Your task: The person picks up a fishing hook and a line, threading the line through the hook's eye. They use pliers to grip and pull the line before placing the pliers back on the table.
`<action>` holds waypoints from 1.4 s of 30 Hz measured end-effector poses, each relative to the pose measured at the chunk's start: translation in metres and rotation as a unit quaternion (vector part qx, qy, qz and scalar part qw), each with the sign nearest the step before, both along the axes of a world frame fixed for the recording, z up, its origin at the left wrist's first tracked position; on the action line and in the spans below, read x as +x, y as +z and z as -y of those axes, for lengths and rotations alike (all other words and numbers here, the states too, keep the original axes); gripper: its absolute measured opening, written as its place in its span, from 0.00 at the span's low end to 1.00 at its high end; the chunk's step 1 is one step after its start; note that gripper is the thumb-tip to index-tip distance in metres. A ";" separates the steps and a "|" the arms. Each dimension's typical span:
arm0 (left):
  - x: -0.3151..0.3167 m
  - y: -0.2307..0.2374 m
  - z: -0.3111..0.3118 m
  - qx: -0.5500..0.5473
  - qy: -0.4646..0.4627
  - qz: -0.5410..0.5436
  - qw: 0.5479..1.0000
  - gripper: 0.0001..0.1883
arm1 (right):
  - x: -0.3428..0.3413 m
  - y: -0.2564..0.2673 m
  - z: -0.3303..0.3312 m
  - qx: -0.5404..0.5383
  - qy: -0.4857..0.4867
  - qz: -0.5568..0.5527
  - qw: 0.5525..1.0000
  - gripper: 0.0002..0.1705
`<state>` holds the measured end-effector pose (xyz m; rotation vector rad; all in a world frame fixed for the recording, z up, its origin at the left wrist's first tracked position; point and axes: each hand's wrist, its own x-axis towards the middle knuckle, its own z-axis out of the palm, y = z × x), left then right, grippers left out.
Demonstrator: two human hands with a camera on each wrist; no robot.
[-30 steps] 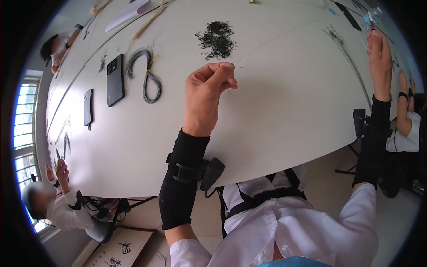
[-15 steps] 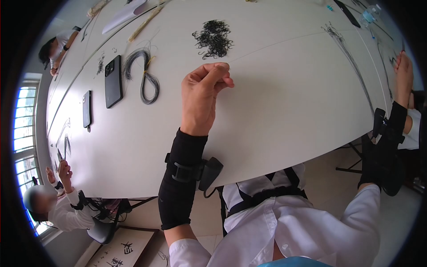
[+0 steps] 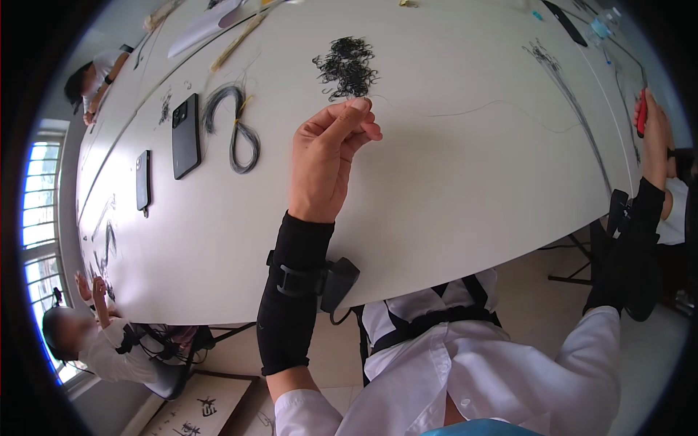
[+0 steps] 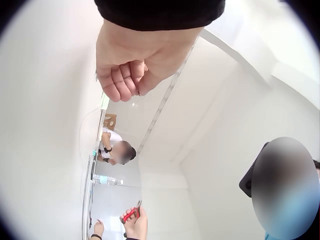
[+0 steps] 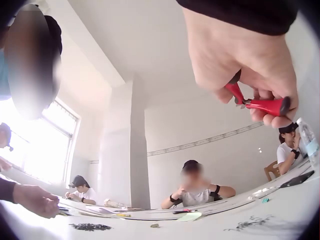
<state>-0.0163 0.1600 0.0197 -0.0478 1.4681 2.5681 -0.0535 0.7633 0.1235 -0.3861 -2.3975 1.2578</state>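
Note:
In the head view my left hand (image 3: 320,163) is over the table, thumb and forefinger pinching the end of a thin clear line (image 3: 380,97); any small part inside the pinch is hidden. A pile of small black fish hooks (image 3: 345,67) lies just beyond the fingertips. More fine line (image 3: 502,102) curves across the table to the right. Far out on the right, my right hand (image 3: 656,134) grips small red-handled pliers (image 3: 641,115). Their red handles (image 5: 267,106) sit across the palm under curled fingers in the right wrist view.
Left of the pile are a tied bundle of grey line (image 3: 247,138), a dark phone (image 3: 186,136) and a second phone (image 3: 143,178). Strands with hooks (image 3: 563,83) lie on the right, near a water bottle (image 3: 605,25). Other people sit around the table.
My right hand moved outward to the right, then slightly down, with the pliers. The line, stretched fairly straight between the hands before, now lies slack and curved. The left hand shifted slightly left.

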 end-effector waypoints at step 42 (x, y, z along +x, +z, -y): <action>0.005 -0.001 -0.009 0.000 -0.094 0.010 0.996 0.11 | 0.021 -0.070 0.395 -0.254 0.390 0.142 0.874 0.12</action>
